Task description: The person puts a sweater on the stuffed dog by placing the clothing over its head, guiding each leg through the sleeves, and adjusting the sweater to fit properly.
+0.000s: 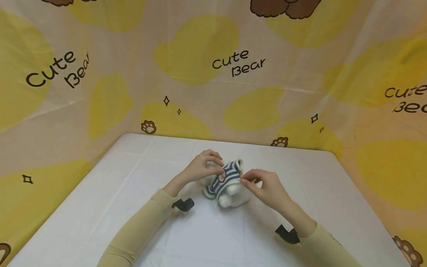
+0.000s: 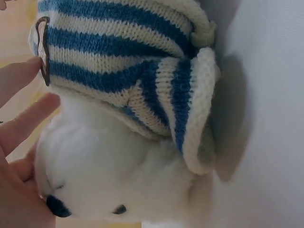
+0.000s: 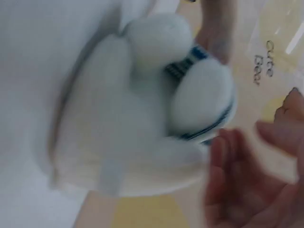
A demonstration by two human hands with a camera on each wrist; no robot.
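A white plush bear [image 2: 109,156] in a blue-and-white striped knit sweater [image 1: 230,174] lies on the table, its round feet toward the near side in the head view. My left hand [image 1: 201,167] is at its upper body, fingertips apart. In the left wrist view, one finger touches the edge of the sweater's patch [image 2: 43,51] and others lie beside the head. My right hand [image 1: 267,187] has its fingertips against the sweater's hem. The right wrist view, blurred, shows a gap between thumb and fingers [image 3: 225,156], with plush legs [image 3: 204,97] alongside.
The table [image 1: 207,237] has a white covering and reaches back to a printed yellow-and-beige cloth backdrop [image 1: 200,111]. Dark straps [image 1: 183,204] stick out at both wrists.
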